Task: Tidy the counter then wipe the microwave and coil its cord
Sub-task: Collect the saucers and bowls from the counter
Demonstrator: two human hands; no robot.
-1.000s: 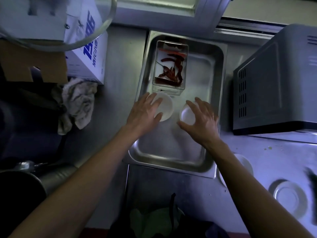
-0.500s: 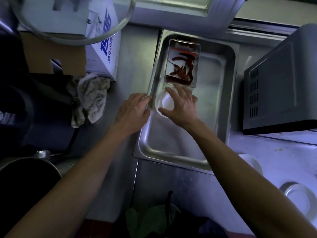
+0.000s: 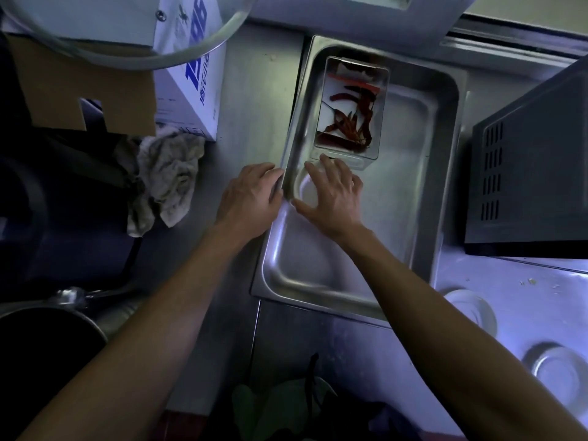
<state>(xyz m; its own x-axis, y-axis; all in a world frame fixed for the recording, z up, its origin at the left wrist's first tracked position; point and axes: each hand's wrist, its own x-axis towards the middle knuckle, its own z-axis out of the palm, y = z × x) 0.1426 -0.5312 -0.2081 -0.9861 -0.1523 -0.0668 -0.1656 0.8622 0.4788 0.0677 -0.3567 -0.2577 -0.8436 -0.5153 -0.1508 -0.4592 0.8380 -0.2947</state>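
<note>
— Where are the hands?
— The left hand (image 3: 249,194) rests on the left rim of the steel tray (image 3: 442,173), fingers curled over its edge. The right hand (image 3: 334,194) lies inside the tray, fingers spread flat over a white bowl (image 3: 304,190).
— Anything else in the tray?
— One clear box (image 3: 351,111) of dried red chillies (image 3: 353,122), just beyond the right fingertips.
— And the microwave?
— The microwave (image 3: 537,173) stands on the counter (image 3: 257,90) right of the tray, its vented side facing it. I can't see its cord.
— Any writing?
— A white carton (image 3: 191,78) at the back left bears large blue digits, perhaps "15", and small print I can't read.
— Counts?
— One crumpled rag (image 3: 167,179) left of the hands, two round dishes (image 3: 474,310) (image 3: 560,372) at the right, one glass bowl rim (image 3: 178,55) overhead.
</note>
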